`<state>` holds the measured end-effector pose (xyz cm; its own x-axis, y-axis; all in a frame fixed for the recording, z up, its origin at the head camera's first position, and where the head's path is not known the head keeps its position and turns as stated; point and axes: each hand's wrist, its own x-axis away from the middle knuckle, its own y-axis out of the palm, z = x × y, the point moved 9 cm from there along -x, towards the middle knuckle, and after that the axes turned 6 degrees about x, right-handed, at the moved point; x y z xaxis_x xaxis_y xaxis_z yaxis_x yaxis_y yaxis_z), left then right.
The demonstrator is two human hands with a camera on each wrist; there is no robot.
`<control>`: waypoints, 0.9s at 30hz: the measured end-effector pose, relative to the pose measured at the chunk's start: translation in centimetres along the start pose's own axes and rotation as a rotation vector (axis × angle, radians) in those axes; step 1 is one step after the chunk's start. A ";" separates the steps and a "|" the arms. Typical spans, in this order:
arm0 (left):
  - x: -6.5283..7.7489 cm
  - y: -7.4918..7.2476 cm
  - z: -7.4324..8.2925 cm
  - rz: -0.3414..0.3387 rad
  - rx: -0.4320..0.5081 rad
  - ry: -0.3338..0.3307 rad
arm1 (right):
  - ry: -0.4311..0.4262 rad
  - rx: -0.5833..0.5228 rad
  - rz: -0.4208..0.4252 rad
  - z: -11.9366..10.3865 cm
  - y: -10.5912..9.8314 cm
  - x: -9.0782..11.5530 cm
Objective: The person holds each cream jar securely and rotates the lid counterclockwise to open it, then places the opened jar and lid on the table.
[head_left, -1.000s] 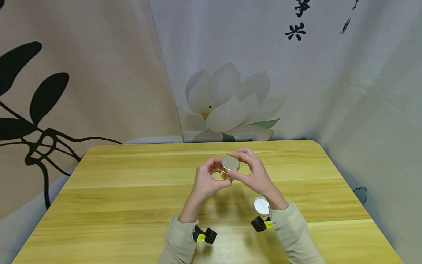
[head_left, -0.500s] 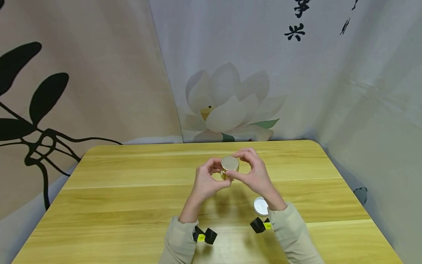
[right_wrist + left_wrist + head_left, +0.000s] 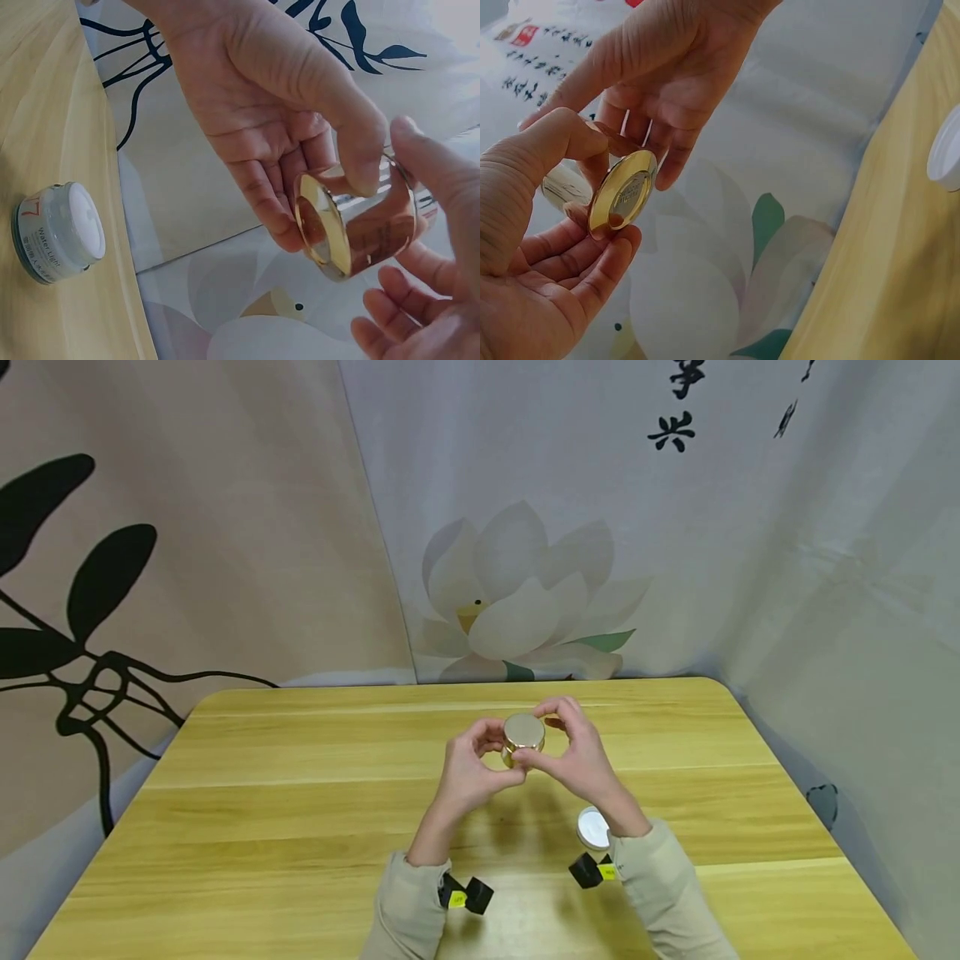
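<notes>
Holding the gold jar above the bench, the left hand's grip pinches its lower part and the right hand's grip its upper rim, likely to steady it from both sides.

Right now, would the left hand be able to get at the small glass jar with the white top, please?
Probably not: the left hand holds the shiny gold cylinder, and in the head view the beige right sleeve overlaps the jar.
</notes>
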<state>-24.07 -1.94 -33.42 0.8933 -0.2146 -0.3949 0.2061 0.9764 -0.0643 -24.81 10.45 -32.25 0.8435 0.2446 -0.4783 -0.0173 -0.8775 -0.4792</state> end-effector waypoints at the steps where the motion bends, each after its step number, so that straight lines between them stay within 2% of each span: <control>1: 0.0 0.0 0.0 0.000 0.000 0.000 | -0.003 0.004 0.003 -0.5 -0.1 0.0; 5: 0.0 0.0 0.0 -0.002 -0.009 0.000 | -0.050 0.023 -0.019 -2.2 -0.5 0.1; 9: 0.0 -0.1 0.0 -0.005 -0.011 0.006 | -0.118 0.017 -0.068 -2.7 -0.2 0.1; 11: 0.0 0.0 0.0 -0.009 -0.007 0.008 | -0.118 0.012 -0.082 -2.7 -0.1 0.1; 16: -0.1 0.0 -0.2 -0.008 -0.001 0.003 | -0.031 0.008 -0.043 -2.3 -0.2 0.0; 19: -0.1 0.0 -0.2 -0.004 -0.006 -0.001 | -0.012 0.012 -0.014 -1.7 -0.2 -0.1; 23: -0.1 0.0 -0.4 -0.001 -0.012 0.016 | -0.038 0.025 -0.013 0.0 0.1 0.1; 27: -0.1 -0.2 -2.0 0.009 -0.009 0.029 | -0.102 0.021 -0.044 0.9 0.4 0.2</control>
<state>-25.05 -2.02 -35.21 0.8831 -0.2055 -0.4219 0.1945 0.9784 -0.0694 -25.14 10.51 -33.25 0.7848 0.3245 -0.5280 0.0070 -0.8565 -0.5161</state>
